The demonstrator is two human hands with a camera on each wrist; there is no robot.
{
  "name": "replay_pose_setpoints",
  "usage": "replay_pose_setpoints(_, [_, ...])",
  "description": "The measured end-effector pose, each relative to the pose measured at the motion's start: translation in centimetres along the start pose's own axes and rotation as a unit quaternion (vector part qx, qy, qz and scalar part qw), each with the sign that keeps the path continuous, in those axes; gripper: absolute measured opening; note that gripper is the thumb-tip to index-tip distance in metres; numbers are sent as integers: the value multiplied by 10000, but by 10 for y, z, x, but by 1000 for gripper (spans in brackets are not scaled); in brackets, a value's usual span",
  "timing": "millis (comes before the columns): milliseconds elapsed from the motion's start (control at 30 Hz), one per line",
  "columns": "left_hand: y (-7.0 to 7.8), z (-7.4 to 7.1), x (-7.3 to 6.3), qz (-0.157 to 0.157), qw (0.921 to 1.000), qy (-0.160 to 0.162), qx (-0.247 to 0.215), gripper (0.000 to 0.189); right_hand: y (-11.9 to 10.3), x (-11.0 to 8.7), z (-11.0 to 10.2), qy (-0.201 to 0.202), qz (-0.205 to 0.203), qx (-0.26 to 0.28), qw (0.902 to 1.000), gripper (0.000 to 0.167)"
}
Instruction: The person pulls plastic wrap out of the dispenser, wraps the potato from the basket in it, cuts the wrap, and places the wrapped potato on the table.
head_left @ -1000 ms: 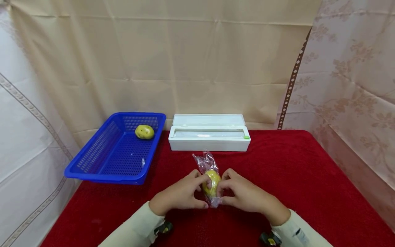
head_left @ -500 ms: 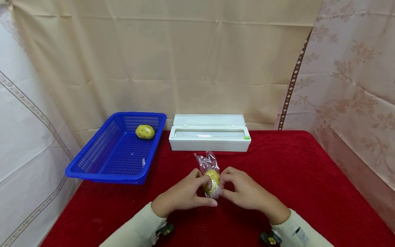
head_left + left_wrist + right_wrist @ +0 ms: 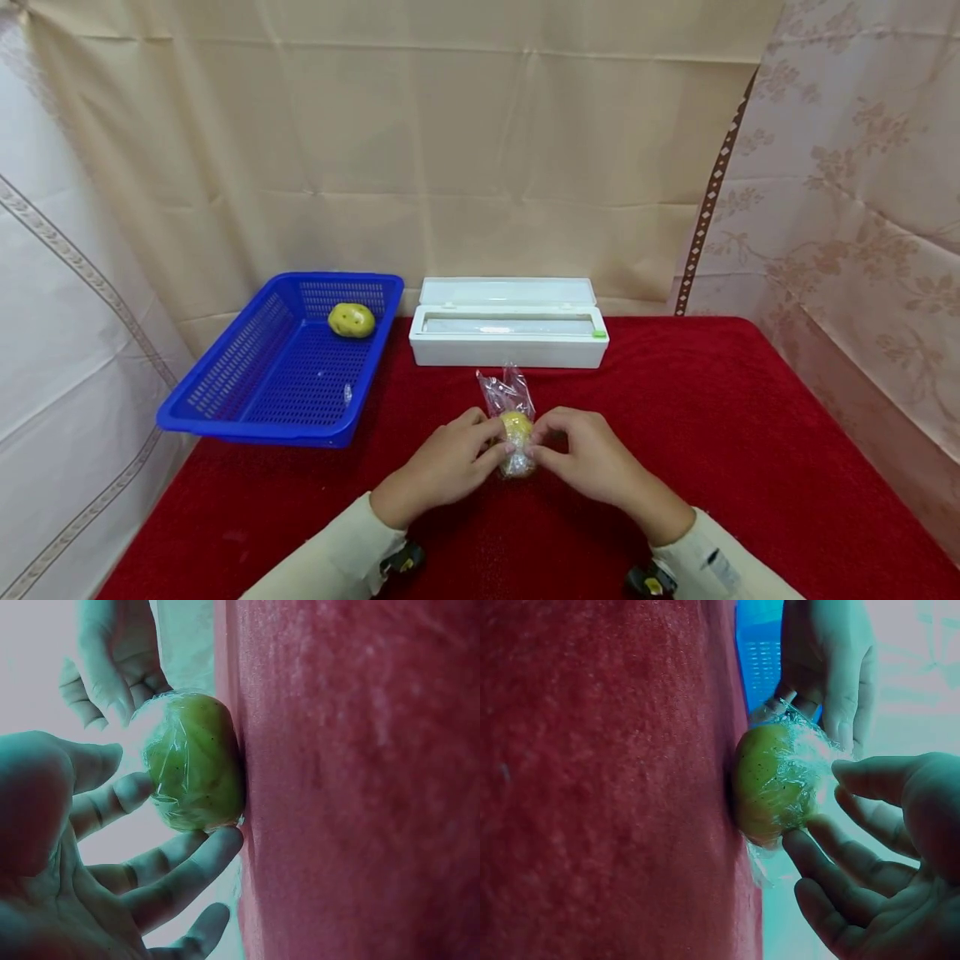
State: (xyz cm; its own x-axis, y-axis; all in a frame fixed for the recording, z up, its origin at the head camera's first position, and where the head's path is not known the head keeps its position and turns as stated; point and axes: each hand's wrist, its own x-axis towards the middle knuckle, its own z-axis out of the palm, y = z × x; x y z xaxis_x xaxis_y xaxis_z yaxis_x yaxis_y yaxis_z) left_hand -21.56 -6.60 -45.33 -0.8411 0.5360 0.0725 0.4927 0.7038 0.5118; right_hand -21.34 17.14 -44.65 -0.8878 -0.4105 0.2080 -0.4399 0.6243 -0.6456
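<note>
A yellow potato (image 3: 516, 423) in clear plastic wrap (image 3: 507, 392) sits on the red cloth between the two hands. Its film is bunched over the near side, and a loose flap sticks up beyond it. From the left, the left hand (image 3: 452, 457) holds the wrapped potato, thumb and index finger at the bunched film; in the left wrist view other fingertips touch its side. Opposite, the right hand (image 3: 588, 457) has thumb and index finger at the film, with more fingertips against the potato (image 3: 765, 784) in the right wrist view. Exactly how the film lies between the fingertips is unclear.
A blue plastic basket (image 3: 255, 431) at the left contains another potato (image 3: 351, 320) and a small clear scrap. Behind the hands stands a white cling-film dispenser (image 3: 510, 352), its lid up, with a green slider at its right. Curtains hang behind and beside the table.
The near end of the film has been folded up over the potato. The left thumb has come up from the cloth onto the film, and the right thumb has risen too.
</note>
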Motion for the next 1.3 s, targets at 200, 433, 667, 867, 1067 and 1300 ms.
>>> replay_pose_setpoints(200, [1,1,1,28,9990,318,304,21,2,1,4,222,306,80,9993,20])
replay_pose_setpoints(433, [-1,5,3,-233,9976,655,48,20,3,0,9,354,255,111,9990,32])
replay_pose_setpoints(667, [0,8,4,-80,9893,1073,-981,20,4,0,12,143,93,246,9996,19])
replay_pose_setpoints(867, [2,6,4,162,9888,1048,-1046,8,9,2,12,81,146,332,9993,15])
replay_pose_setpoints(1067, [1,4,4,108,9927,961,-724,11,11,3,11,87,105,386,9992,16])
replay_pose_setpoints(1300, [-2,4,5,124,9941,812,-712,21,13,2,11,79,-74,474,9988,17])
